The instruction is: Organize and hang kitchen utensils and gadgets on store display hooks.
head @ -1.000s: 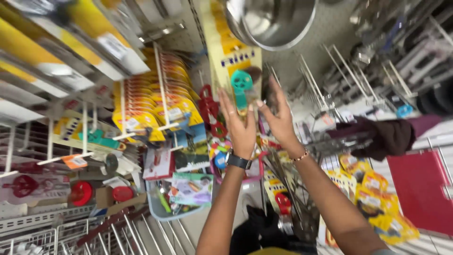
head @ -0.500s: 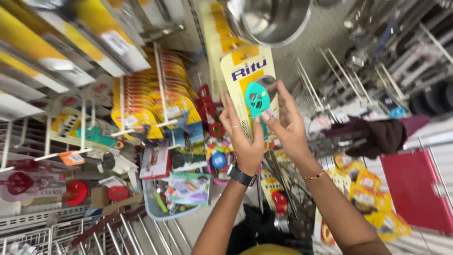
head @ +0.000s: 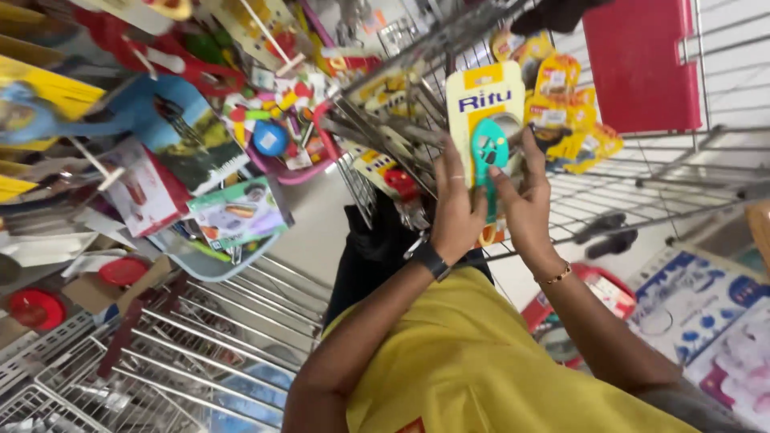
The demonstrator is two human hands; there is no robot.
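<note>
A person in a yellow top held a yellow carded package between both hands in a crowded shop aisle, the card raised in front of wire racks. A teal plastic utensil was fixed to the face of the card, handle running downward. The left hand gripped the card's left edge, fingers curled behind it and the thumb against the front; a dark wristband sat on that wrist. The right hand closed on the card from the right side, its thumb pressed to the teal utensil and its fingers wrapped behind the package; a thin bracelet circled that wrist. The package stood nearly upright, tilted slightly, its upper half clear above both hands and its lower end hidden between the palms.

Just behind the card hung more yellow packets on the wire rack, beside a red plastic board. To the left, well apart from the hands, a pale tub held boxed goods, and a red lid lay on a lower wire shelf.
</note>
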